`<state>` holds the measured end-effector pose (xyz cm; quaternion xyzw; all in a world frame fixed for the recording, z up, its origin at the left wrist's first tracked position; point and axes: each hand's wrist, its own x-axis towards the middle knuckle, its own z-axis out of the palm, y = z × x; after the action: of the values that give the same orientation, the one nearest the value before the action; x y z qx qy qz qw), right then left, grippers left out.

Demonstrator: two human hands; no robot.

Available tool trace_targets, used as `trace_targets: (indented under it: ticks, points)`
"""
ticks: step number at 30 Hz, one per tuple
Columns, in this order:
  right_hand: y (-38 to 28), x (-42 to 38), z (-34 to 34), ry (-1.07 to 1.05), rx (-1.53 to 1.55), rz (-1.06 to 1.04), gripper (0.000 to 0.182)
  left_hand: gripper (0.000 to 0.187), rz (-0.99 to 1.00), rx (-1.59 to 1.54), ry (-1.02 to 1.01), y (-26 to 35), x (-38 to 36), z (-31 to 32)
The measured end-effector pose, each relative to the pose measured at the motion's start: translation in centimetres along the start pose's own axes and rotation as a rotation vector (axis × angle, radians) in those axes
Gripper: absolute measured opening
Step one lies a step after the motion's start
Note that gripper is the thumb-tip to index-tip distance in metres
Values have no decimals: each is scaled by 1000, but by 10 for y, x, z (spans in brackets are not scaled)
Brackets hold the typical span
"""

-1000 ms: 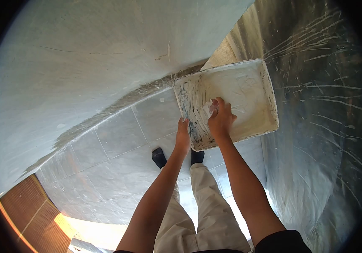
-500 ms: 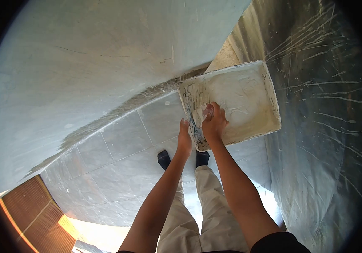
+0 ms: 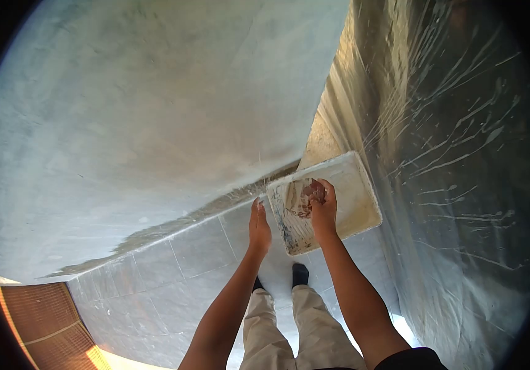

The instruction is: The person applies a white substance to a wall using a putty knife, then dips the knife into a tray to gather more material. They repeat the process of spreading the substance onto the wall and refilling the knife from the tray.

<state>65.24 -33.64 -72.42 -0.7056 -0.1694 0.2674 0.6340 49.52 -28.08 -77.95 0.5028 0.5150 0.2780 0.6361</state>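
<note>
My right hand (image 3: 324, 213) is closed round a flat, white-smeared tool with a reddish-brown grip (image 3: 315, 190); its exact kind I cannot tell. The tool is over the ridged left side of a paint tray (image 3: 363, 213), a rectangular one caked with dried white material and coated inside in cream-white. Left of the tray's edge, my left hand (image 3: 259, 229) has its fingers stretched out and whitish fingertips, with nothing in it.
A large grey-white wall (image 3: 172, 111) rises on the left, with a dark strip along its base. Plastic sheeting (image 3: 456, 203) streaked with white drips hangs at the right. My feet are on grey floor tiles (image 3: 197, 253). A brown woven panel (image 3: 46, 314) shows at lower left.
The view has tilted up, so the tray and both hands appear lower. My right hand has turned the tool so more of its reddish-brown grip shows. My left hand is farther from the tray.
</note>
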Motion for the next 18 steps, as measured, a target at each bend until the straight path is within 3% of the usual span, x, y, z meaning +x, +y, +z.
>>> trace_targets:
  ticks: [4,11,16,18]
  points:
    - [-86,2,2,-95,254,63,47,57,204,94,-39,100,-17,1]
    - [-217,-8,12,-233,407,-62,53,49,703,176,46,236,-47,-11]
    - [-301,-23,22,-376,624,-134,47,47,1106,435,155,321,-67,-36]
    - [-335,-35,25,-419,674,-150,45,47,1174,477,200,351,-81,-47]
